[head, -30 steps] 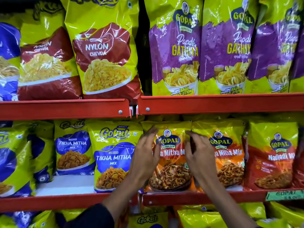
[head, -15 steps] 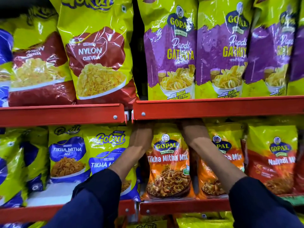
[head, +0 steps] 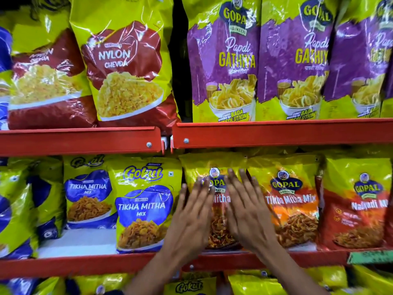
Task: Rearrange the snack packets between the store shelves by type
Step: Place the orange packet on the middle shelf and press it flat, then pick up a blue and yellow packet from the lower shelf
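The snack packets are thin plastic film with a glossy, crinkled finish: the Nylon Chevda packet (head: pixel 127 69) throws white glare off its creases, and the Papdi Gathiya packet (head: pixel 225 60) shines the same way. The orange Tikha Mitha Mix packet (head: pixel 295 201) looks slick and wrinkled. The shelf rail (head: pixel 276 133) is red painted metal, smooth and semi-matt, with bright metal screws (head: pixel 149 144).

Left hand (head: pixel 192 218) and right hand (head: pixel 244 211) raised side by side, backs toward the camera. Fingers (head: pixel 235 184) extended, slightly spread, pointing upward. Both forearms rise from below.
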Motion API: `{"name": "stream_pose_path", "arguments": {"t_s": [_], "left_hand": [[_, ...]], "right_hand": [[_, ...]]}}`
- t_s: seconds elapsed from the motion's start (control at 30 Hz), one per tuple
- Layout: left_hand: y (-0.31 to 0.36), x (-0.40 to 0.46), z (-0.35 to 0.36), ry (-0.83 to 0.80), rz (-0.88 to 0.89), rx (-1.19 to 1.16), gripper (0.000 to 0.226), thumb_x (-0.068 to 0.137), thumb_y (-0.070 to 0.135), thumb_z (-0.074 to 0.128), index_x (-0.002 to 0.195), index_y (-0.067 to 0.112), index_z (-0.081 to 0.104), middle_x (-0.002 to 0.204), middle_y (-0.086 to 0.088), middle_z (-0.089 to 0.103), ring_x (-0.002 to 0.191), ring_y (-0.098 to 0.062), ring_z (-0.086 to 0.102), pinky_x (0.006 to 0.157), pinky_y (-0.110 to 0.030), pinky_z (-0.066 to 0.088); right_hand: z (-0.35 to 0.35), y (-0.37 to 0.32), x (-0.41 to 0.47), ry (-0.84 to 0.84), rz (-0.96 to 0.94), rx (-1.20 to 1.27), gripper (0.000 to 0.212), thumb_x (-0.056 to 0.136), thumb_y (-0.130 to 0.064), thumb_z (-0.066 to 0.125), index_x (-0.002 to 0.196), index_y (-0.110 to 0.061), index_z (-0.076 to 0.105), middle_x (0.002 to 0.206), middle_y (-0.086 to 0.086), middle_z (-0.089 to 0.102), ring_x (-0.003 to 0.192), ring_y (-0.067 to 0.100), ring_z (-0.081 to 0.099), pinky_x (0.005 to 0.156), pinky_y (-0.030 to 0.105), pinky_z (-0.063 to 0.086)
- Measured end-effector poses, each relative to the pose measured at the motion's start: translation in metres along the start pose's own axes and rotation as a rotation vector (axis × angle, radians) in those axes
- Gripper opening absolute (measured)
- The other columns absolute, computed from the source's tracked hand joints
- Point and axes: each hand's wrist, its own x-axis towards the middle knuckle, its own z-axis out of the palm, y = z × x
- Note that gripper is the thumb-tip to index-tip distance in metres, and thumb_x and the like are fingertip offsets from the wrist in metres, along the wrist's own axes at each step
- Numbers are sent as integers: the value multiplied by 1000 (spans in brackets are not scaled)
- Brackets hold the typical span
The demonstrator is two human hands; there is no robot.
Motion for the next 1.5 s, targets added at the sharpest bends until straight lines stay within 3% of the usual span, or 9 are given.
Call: {"name": "stream_pose_path", "arguments": {"t_s": [0.4,0.67,0.77,0.9,0.97,1.07,1.23,1.33,1.5], "left_hand": [[2,-41,-2,-193,-66,-15,68,99,39,42,155,9,19,166,-10,13,155,-26,2,123,-53,9],[1,-215,13,-199,-158,-370,37,96,38,50,128,20,59,136,3,59,122,-20,59,105,-34,45],[-2,-259,39,-408,-542,-522,50,95,57,41,121,20,63,121,3,67,110,-18,63,99,-31,46],[-7,-283,96,-661,-1155,-718,98,50,82,58,112,7,67,115,-11,70,111,-28,65,98,-36,48],[-8,-285,116,-813,-1337,-823,74,51,75,67,94,15,67,96,-6,71,103,-24,70,90,-32,50],[-8,-290,138,-933,-1354,-1044,64,41,69,88,68,14,69,61,2,70,62,-11,67,67,-28,47],[-4,-288,125,-762,-1454,-1230,42,27,33,92,63,16,75,73,-14,77,73,-27,68,75,-45,56],[-2,-288,101,-630,-1421,-1264,67,30,15,94,93,14,71,99,-18,79,95,-35,74,85,-58,59],[11,-290,43,-459,-1267,-1263,69,48,2,92,108,19,65,105,0,80,100,-27,75,82,-52,62]], "right_hand": [[20,-9,-39,-123,-3,5,66,99,-35,40,157,-13,20,167,6,13,157,28,8,126,53,10],[53,-55,-174,-211,-221,253,40,93,-14,50,130,-7,61,134,8,67,128,25,54,109,39,45],[75,-80,-215,-549,23,227,34,88,-24,51,118,-18,66,109,2,73,101,21,61,78,37,59],[118,-88,-245,-1015,793,504,33,91,-48,58,95,-16,65,88,16,73,82,32,71,67,33,46],[143,-83,-257,-1076,1006,668,55,82,-71,57,68,-18,54,62,11,60,65,23,59,67,40,44],[140,-93,-241,-1101,1242,815,42,95,-37,64,58,-22,50,41,-5,44,49,9,41,52,26,33],[132,-93,-249,-979,1386,1016,10,79,-7,80,84,-13,73,50,-14,67,53,0,56,42,7,39],[119,-91,-259,-858,1420,1153,40,66,10,84,100,-9,73,82,-4,82,75,11,75,62,19,58],[81,-97,-258,-728,1317,1226,88,32,-14,104,114,-15,69,107,2,81,102,25,75,71,38,63]]}}
